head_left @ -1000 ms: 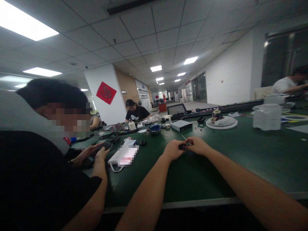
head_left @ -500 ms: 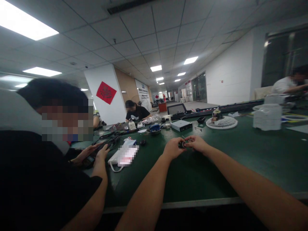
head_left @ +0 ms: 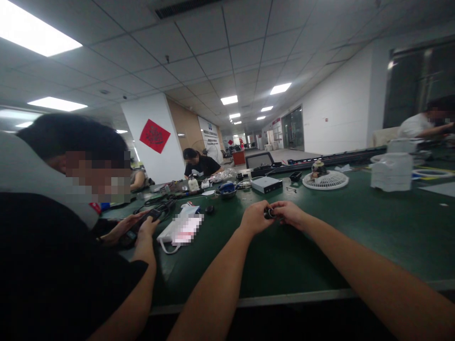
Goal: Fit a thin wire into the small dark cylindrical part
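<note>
Left hand (head_left: 254, 218) and right hand (head_left: 289, 212) close together over green bench mat (head_left: 284, 270) — fingers curled, both pinching small dark part (head_left: 269, 213) between them. Exact kind of part too small to tell. Ahead: pale metal box (head_left: 266, 184), round white fan grille (head_left: 325, 180). To my left — co-worker's hands (head_left: 147, 227) on dark handheld device (head_left: 135, 232), white bag (head_left: 179, 232) just beside.

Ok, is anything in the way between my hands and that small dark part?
Nothing visible: your left hand and right hand both touch the small dark part directly, pinching it between them.
</note>
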A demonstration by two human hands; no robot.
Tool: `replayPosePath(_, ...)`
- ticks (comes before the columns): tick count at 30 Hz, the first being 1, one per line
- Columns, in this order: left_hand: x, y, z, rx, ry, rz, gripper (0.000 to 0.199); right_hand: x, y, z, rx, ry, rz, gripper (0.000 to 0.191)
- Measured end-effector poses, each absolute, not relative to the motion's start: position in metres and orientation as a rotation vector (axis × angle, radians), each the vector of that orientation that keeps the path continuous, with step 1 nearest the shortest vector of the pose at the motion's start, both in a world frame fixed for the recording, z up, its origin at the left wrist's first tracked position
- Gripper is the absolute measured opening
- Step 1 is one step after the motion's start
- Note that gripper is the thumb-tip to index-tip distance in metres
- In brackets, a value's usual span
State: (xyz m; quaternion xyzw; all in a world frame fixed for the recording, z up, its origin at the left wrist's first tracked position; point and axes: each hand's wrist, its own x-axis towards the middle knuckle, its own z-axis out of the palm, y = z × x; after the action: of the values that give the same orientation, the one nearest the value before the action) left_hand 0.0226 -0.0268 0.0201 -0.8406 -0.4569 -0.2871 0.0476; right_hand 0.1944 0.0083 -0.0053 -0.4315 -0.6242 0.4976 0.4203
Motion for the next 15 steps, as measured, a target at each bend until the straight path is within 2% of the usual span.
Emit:
replayPosePath(4, 0.0208, -0.0267, 0.0201, -2.563, -1.411, -0.839, 0.021, 0.1934, 0.0096, -0.0082, -1.085, -1.674, 1.09, 0.033)
replayPosePath(7, 0.019, -0.0253, 0.0186, -2.568, -1.41, -0.86, 0.018, 0.1928, 0.0126, -0.0103, -1.085, -1.751, 0.943, 0.029)
replayPosePath(15, 0.0191, -0.0208, 0.0142, -2.509, -1.537, -0.889, 0.026, 0.1948, 0.0142, -0.0057, -1.155, -1.847, 0.673, 0.023)
